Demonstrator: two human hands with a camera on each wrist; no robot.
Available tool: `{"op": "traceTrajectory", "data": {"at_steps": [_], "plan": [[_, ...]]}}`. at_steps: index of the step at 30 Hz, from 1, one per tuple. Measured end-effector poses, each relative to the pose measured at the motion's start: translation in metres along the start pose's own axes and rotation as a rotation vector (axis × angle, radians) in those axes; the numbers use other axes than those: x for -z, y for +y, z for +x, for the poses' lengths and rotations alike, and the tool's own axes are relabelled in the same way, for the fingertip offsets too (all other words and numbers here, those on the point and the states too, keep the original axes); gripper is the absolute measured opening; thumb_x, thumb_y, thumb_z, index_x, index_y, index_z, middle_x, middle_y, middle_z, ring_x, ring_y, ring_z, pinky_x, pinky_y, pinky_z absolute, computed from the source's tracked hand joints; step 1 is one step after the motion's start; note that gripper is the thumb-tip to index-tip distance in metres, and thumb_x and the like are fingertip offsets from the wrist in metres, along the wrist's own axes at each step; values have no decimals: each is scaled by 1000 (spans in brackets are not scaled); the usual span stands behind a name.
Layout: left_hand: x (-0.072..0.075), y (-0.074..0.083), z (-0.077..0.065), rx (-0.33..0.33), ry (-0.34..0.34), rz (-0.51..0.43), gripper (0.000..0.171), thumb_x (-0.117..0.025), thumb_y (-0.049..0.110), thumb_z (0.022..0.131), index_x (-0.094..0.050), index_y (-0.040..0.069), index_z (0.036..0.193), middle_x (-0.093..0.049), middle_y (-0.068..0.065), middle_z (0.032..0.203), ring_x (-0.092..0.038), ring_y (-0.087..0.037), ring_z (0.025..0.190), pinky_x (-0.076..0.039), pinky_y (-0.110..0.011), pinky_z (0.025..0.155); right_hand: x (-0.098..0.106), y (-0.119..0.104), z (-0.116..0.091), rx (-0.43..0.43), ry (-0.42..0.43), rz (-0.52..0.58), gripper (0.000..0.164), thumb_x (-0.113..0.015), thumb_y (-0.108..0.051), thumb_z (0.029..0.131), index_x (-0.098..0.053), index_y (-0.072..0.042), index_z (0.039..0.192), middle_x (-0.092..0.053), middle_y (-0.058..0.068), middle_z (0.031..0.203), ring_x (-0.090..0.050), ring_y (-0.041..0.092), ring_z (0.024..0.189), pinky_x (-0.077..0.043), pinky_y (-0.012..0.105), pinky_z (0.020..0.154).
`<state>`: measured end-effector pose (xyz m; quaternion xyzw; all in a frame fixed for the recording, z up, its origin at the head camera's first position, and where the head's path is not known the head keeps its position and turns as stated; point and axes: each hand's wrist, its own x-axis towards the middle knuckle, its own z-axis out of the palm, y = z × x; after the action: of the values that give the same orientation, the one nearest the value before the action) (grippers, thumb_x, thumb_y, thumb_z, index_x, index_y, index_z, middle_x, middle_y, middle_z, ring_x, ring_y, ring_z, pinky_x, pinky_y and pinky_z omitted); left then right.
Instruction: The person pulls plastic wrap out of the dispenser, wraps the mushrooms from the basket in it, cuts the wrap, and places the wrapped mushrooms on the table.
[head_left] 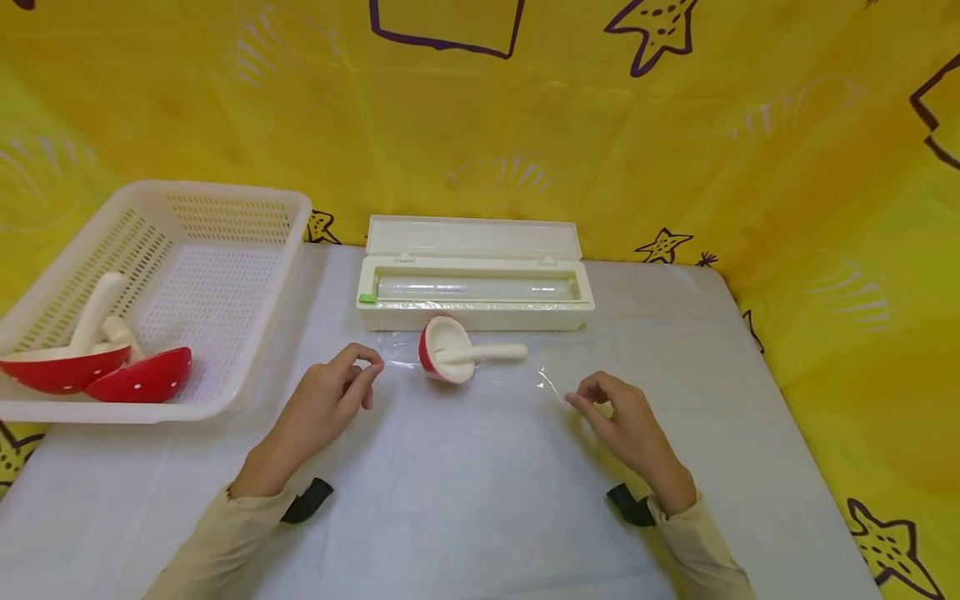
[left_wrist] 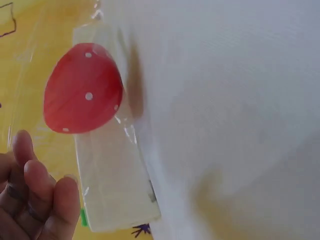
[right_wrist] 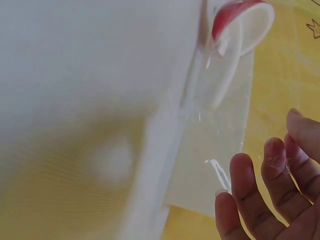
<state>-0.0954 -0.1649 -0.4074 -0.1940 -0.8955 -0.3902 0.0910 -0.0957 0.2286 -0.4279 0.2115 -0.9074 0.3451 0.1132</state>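
A ladle (head_left: pixel 442 350), red with white dots outside and white inside, lies between the hands with its white handle pointing right. Clear cling film (head_left: pixel 553 386) stretches from hand to hand, overlapping the ladle; only its glints show well. At the film's left end, my left hand (head_left: pixel 322 408) pinches it between thumb and forefinger. My right hand (head_left: pixel 622 417) pinches the other end the same way. The ladle's dotted underside (left_wrist: pixel 85 92) faces the left wrist view. In the right wrist view, bright streaks of film run close to the right fingers (right_wrist: pixel 243 175).
Behind the ladle stands a cream cling-film box (head_left: pixel 476 317), lid up, a roll (head_left: pixel 476 288) inside and a green slider (head_left: pixel 367 298) at its left. A white basket (head_left: pixel 288 275) at left holds red dotted ladles (head_left: pixel 142 379). Yellow patterned cloth (head_left: pixel 480 133) hangs behind.
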Motion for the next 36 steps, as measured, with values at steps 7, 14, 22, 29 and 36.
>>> {"op": "traceTrajectory", "data": {"at_steps": [7,14,22,29,36], "plan": [[-4,4,14,226,17,-274,17,-52,19,104,-52,3,109,-68,-16,70,-62,-21,55,-48,-25,54,1,-3,16,-32,57,7,13,-76,-7,86,-62,-8,88,-66,-3,78,-62,11,74,-55,29,68],[-15,4,29,290,113,-500,15,-48,11,104,-46,-3,109,-70,-16,77,-66,-16,59,-59,-28,61,-4,-3,30,-71,120,58,11,-73,-8,89,-62,-5,86,-66,2,78,-60,11,74,-53,22,70],[-26,4,49,302,215,-682,15,-47,12,105,-44,-2,110,-71,3,81,-68,-10,67,-61,-28,65,-11,0,49,-77,251,95,13,-74,-5,87,-62,0,86,-65,11,83,-60,21,80,-53,29,72],[-36,6,63,295,293,-762,9,-47,10,105,-46,1,106,-66,3,80,-65,-9,68,-60,-25,63,-23,-2,66,-148,327,67,17,-75,-10,87,-63,2,86,-50,19,80,-43,21,71,-35,21,65],[-47,3,70,295,337,-791,4,-46,5,104,-47,2,105,-63,3,77,-63,-8,66,-57,-22,60,-38,0,84,-203,308,144,13,-73,-13,90,-66,-2,92,-49,5,56,-39,8,49,-30,21,49]]}}
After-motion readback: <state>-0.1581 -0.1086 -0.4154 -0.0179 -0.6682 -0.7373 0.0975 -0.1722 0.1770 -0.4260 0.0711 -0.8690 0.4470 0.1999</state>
